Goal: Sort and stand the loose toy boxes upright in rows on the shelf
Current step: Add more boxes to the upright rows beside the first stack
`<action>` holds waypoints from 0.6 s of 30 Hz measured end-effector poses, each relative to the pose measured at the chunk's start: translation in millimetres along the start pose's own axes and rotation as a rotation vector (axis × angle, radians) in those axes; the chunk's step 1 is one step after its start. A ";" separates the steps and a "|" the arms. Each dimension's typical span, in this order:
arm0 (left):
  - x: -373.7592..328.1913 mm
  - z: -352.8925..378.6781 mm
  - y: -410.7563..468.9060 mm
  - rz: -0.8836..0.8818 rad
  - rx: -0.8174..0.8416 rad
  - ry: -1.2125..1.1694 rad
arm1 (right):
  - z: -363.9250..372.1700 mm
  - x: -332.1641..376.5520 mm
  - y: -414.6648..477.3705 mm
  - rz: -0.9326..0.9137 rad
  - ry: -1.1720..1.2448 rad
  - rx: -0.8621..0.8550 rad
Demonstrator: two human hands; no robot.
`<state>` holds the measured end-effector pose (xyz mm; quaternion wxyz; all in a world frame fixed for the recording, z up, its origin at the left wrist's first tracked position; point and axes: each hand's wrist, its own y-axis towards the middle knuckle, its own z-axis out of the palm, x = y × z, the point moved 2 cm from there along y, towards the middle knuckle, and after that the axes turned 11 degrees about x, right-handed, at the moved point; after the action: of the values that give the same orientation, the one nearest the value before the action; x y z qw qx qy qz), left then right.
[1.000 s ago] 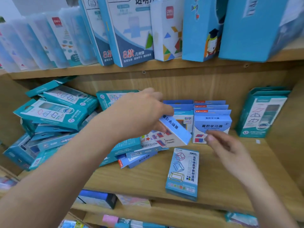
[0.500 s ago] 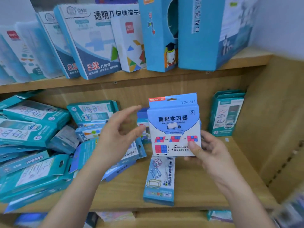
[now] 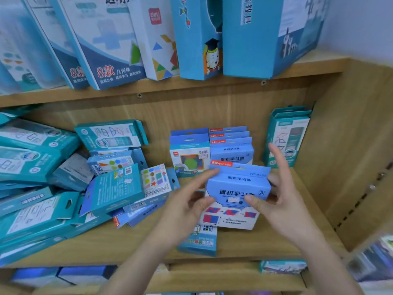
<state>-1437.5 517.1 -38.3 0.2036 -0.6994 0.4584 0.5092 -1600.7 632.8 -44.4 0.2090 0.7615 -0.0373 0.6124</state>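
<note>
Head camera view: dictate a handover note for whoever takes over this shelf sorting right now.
Hands: left hand and right hand both grip one light-blue cardboard toy box, upright, just in front of the standing row of matching light-blue boxes on the wooden shelf.
Done: that row, the white-fronted boxes standing beside it, and the upright teal boxes at the right.
Left: seat the held box, stand up the flat blue box near the shelf's front, then sort the loose teal and blue pile on the left.
</note>
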 end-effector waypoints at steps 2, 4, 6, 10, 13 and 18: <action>12.5 13.3 -0.4 -0.008 -0.007 -0.019 | -3.9 -7.3 -4.8 -0.014 -0.078 -0.007; 22.8 19.8 2.6 -0.013 0.012 0.080 | -9.0 -19.0 -9.2 -0.002 -0.097 -0.035; 35.7 22.0 5.1 -0.082 0.045 0.292 | -17.0 -30.0 -12.4 0.011 -0.091 -0.101; 66.2 25.5 1.7 -0.341 0.094 0.580 | -42.3 -45.9 -13.9 0.019 -0.113 -0.259; 75.1 24.2 -3.1 -0.468 0.056 0.522 | -52.7 -54.2 -14.9 0.052 -0.138 -0.296; 69.8 14.1 -4.7 -0.572 0.017 0.550 | -50.7 -61.9 -7.9 0.089 -0.146 -0.272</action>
<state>-1436.7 499.8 -107.5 0.2123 -0.9075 0.2868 0.2217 -1660.0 646.1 -97.0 0.2794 0.7662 -0.1686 0.5536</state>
